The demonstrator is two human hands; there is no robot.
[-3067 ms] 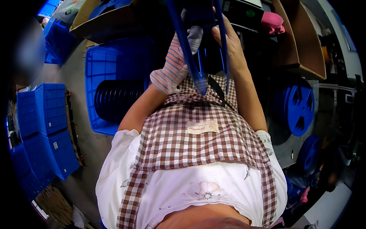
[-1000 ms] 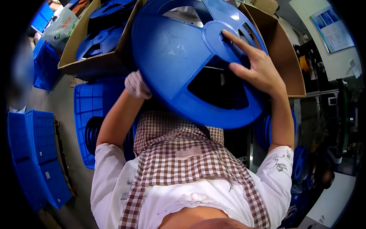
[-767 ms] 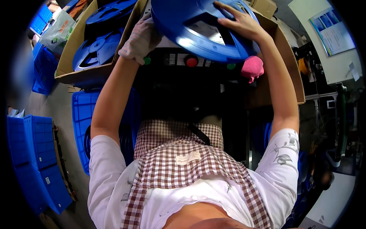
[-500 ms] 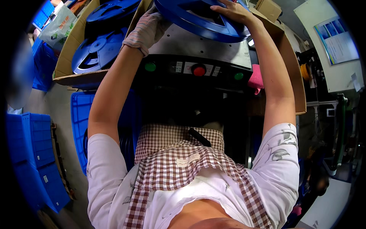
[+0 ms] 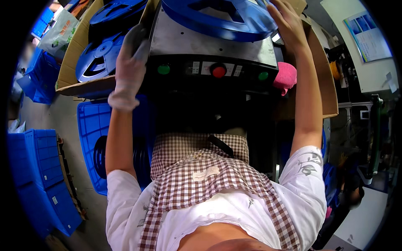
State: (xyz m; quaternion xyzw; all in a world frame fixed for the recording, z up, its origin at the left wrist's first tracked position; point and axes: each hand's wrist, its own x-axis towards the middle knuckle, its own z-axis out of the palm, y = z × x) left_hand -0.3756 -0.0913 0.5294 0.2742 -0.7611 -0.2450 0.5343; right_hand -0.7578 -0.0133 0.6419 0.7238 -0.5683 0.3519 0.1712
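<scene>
A large blue plastic reel (image 5: 217,19) lies flat on the grey top plate of a black machine (image 5: 209,44) at the top of the view. My right hand (image 5: 288,24), bare, grips the reel's right rim with my arm stretched up. My left hand (image 5: 129,62) wears a white glove and is off the reel, resting against the machine's left front corner with nothing in it. The machine's front panel shows two green buttons and a red button (image 5: 218,71). I wear a checked apron over a white shirt.
A cardboard box (image 5: 69,71) at upper left holds more blue reels (image 5: 98,58). Below it is a blue crate (image 5: 90,125) with black reels. Stacked blue crates (image 5: 39,175) stand at far left. A pink cloth (image 5: 286,77) hangs by another cardboard box (image 5: 326,79) at right.
The blue reel went from upright in front of me to flat on the machine's top. My left hand let go of it and dropped to the machine's left corner.
</scene>
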